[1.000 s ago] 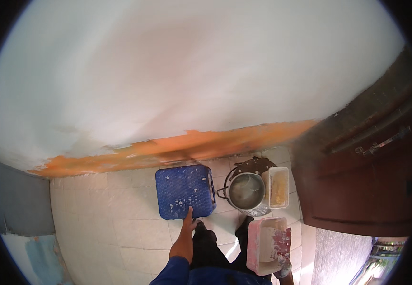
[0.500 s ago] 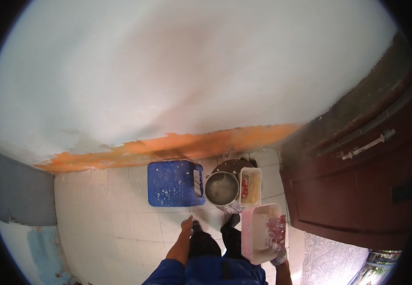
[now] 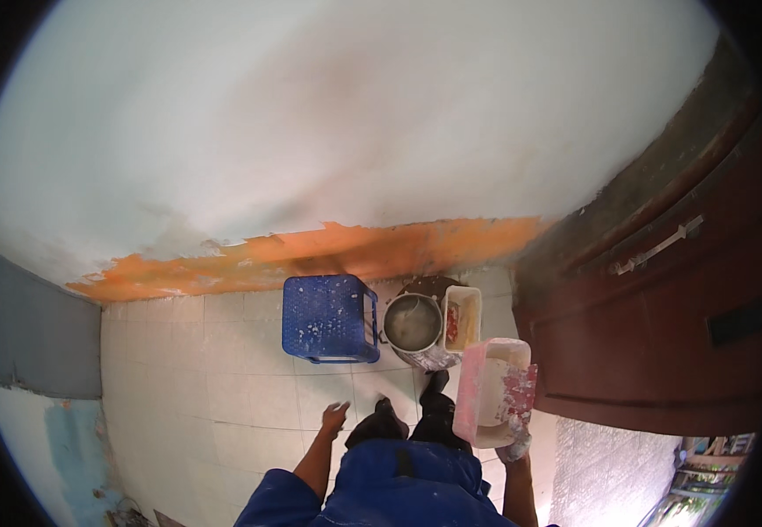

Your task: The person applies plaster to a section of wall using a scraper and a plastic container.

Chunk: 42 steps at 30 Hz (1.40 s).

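Note:
My right hand [image 3: 514, 448], whitened with residue, grips the near right corner of a pink rectangular plastic tub [image 3: 469, 395]. The tub is tilted, and pale smears coat its inside. A red flat piece [image 3: 520, 386] with white smears lies along the tub's right side by my hand; I cannot tell what it is. My left hand [image 3: 335, 420] hangs free to the left of my legs, fingers apart and nothing in them. Ahead of my feet stands a round bucket [image 3: 387, 332] with greyish contents. Beside it is a white rectangular tub [image 3: 476, 303] with red and yellow inside.
A blue plastic stool [image 3: 324, 321], spotted white, stands left of the bucket. Beyond it rises a white wall [image 3: 337, 123] with a ragged orange strip [image 3: 381, 250] along its base. A dark red door [image 3: 636, 334] with a metal handle is on the right. Pale tiles [image 3: 214, 386] cover the floor.
The pink tub and my right hand have moved farther forward and slightly right. My left hand has swung left, away from my legs. The view has shifted slightly.

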### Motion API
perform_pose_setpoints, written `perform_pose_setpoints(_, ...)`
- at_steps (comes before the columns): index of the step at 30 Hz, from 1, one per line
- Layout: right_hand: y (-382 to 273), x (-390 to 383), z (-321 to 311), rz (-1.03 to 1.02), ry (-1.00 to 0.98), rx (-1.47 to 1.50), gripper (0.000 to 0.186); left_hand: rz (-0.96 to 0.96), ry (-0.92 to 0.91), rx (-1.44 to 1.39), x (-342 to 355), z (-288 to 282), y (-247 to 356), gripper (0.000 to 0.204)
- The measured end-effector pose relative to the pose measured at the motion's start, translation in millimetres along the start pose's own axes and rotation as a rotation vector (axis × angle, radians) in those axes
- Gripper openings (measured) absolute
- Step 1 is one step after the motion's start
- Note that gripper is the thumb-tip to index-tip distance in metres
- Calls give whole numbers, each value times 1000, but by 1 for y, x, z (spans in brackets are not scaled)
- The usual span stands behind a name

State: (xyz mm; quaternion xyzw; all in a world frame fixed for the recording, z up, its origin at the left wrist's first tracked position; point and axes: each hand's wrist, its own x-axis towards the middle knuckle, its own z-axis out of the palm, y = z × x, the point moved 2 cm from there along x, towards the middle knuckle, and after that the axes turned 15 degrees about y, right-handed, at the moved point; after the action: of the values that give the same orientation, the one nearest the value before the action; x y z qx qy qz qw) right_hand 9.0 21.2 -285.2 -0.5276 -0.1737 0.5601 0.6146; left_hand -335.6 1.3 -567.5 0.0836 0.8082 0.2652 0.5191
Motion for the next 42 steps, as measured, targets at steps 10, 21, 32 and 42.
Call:
perform_pose_setpoints(10, -29, -85, 71, -19, -27, -22, 53, -338, 32, 105, -74, -192, -71, 56)
perform_pose_setpoints(21, -45, -97, 56, 48, -138, 116, 55, -136, 118, 2, -125, -191, -38, 71)
perform_pose_setpoints(32, -24, -101, 18, 36, -111, 106, 53, -50, 130, 5, -93, -166, -65, 67)
perform_pose_setpoints(42, -18, -97, 14, 45, -176, 140, 48, -46, 191, -43, -108, -162, -77, 86)
